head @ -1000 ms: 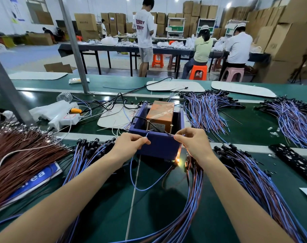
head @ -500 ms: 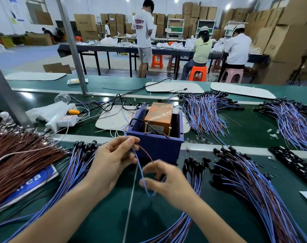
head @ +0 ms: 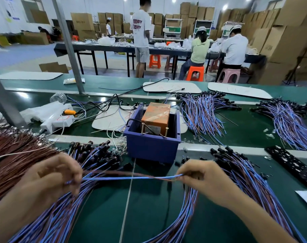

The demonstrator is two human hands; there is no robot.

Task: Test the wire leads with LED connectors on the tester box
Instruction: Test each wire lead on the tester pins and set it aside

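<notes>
The left hand (head: 49, 179) and right hand (head: 201, 176) each pinch an end of one blue-and-brown wire lead (head: 131, 178), stretched taut between them. It has come away from the tester box (head: 151, 148), so that test seems finished.

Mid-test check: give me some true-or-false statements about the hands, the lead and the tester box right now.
1. The left hand and right hand pinch one blue-and-brown wire lead stretched between them. True.
2. That lead touches the brass posts on the blue plastic tester box. False: it is held nearer the person, clear of the box.
3. An orange rectangular block sits inside the box. True.
4. The box lies on its side. False: it stands upright, open top up.
</notes>
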